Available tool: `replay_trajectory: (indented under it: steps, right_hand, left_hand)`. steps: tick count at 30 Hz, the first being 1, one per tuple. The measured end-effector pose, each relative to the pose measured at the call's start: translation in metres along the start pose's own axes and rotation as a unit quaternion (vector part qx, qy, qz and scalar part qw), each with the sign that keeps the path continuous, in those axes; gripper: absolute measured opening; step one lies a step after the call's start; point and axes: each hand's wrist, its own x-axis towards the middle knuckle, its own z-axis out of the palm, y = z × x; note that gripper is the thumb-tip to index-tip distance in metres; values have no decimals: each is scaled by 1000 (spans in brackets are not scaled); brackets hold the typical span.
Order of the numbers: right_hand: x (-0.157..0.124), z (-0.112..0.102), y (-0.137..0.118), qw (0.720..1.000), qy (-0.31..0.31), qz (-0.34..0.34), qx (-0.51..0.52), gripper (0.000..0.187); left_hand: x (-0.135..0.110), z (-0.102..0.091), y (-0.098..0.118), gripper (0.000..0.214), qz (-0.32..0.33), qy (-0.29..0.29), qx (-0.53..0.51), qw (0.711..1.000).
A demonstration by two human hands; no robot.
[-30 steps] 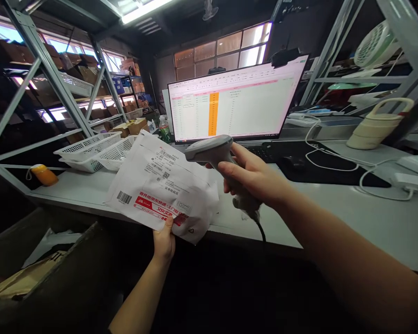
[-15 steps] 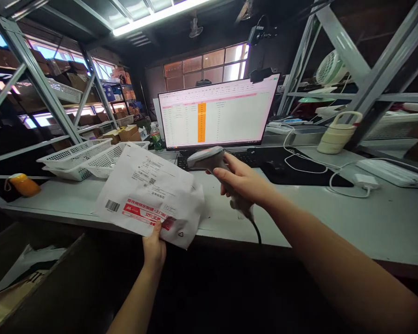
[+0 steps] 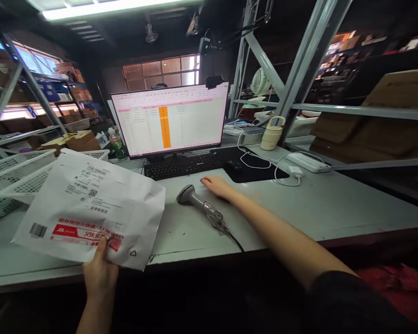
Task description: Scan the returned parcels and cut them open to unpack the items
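Observation:
My left hand (image 3: 100, 273) grips the lower edge of a white mailing bag (image 3: 125, 195), thumb on its printed front. The bag is tilted and carries a label with barcodes and a red printed band. A grey barcode scanner (image 3: 198, 202) lies on the white desk (image 3: 181, 241), its cable running over the front edge. Just right of the scanner, my right hand (image 3: 218, 186) rests low over the desk with no object in it, its fingers pointing left. In front of that hand is a black keyboard (image 3: 181, 167).
Behind the keyboard stands a monitor (image 3: 195, 125) showing a spreadsheet. White plastic baskets (image 3: 24, 169) are at the left. A mouse (image 3: 233, 165) sits on a black mat, with a white cable, a charger (image 3: 294, 171) and a cream container (image 3: 272, 134) nearby. Metal shelving frames the desk.
My right hand has let go of the barcode scanner, which now lies on the desk, and moved beside it. The view has turned right. The bag stays in my left hand.

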Motion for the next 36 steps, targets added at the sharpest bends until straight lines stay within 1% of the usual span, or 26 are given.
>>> replay_trajectory:
  steps: [2,4,6,9,11,14,16,20,22,24,27,29,31,33,36]
  right_hand:
    - [20,-7,20,997,51,13,-52,33]
    - [38,-11,36,992,76,21,-94,37]
    - [53,-12,48,989,80,22,-123,40]
    - [69,-9,55,985,76,11,-153,41]
    - [76,-7,56,983,71,1,-169,41]
    - [82,-5,55,980,73,-6,-187,40]
    - [86,-5,55,978,82,-1,-194,41]
    - [92,-2,51,973,108,6,-201,40]
    - [96,2,46,972,119,1,-202,42]
    - [100,5,39,973,116,-6,-200,43]
    - [104,4,28,974,122,-12,-189,42]
    - [101,-3,23,975,137,-13,-175,44]
    - [90,-13,22,979,129,-23,-158,46]
    - [67,-21,28,984,91,-48,-145,48]
    - [15,-24,44,986,15,-80,-143,53]
  left_hand:
    - [-2,-2,0,46,1,-12,8,1000]
    - [-3,-3,1,48,-6,5,21,1000]
    - [-4,-4,0,48,-14,41,47,998]
    - [-4,-7,-1,52,-29,60,73,995]
    - [-4,-9,-3,53,-35,73,76,994]
    - [-5,-12,-5,47,-48,101,79,991]
    - [-6,-11,-5,45,-57,99,71,991]
    - [-7,-8,-5,48,-51,98,51,993]
    - [-7,-6,-5,45,-49,103,49,992]
    - [-7,-6,-6,44,-46,111,49,992]
    - [-7,-7,-7,49,-39,94,36,994]
    - [-7,-7,-8,51,-37,82,30,995]
    - [-7,-7,-8,49,-39,79,28,996]
    - [-7,-6,-7,46,-40,74,23,996]
    - [-7,-5,-8,41,-37,64,3,997]
